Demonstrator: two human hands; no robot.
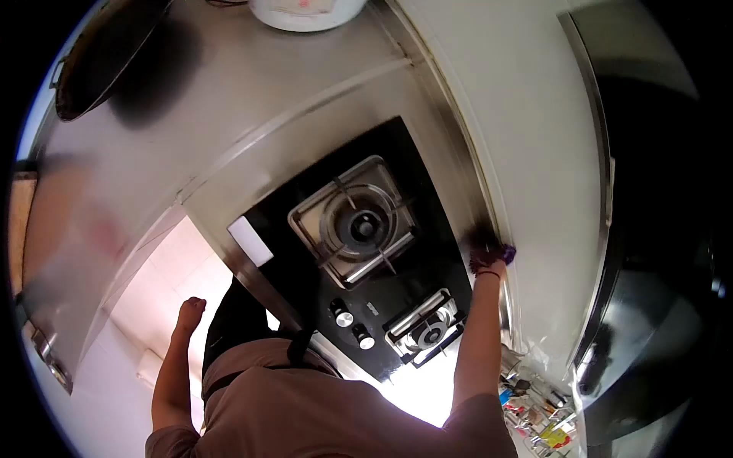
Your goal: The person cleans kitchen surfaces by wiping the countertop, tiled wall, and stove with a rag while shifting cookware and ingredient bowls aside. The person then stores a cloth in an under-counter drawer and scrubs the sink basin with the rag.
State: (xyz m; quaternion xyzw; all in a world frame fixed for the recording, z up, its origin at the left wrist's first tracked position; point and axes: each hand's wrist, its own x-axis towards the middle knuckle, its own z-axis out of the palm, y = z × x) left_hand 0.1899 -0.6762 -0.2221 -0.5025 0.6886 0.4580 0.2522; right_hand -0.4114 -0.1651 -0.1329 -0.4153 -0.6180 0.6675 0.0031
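My right hand (493, 267) reaches out past the far side of the gas stove and is closed on a purple cloth (507, 253). The cloth lies against the metal strip at the foot of the wall; part of it is hidden by the hand. Closest to that hand is the edge of the black glass cooktop (424, 259), with a large burner (365, 227) and a smaller burner (433, 333). My left hand (194, 308) hangs by my side over the floor, with its fingers curled in. Nothing shows in it.
A dark wok (107, 57) stands on the steel counter (252, 84) at the upper left. A white pot or appliance (308, 14) is at the top. Two knobs (353, 324) are on the cooktop. Bottles and packets (538, 408) crowd the lower right, below a dark range hood (649, 252).
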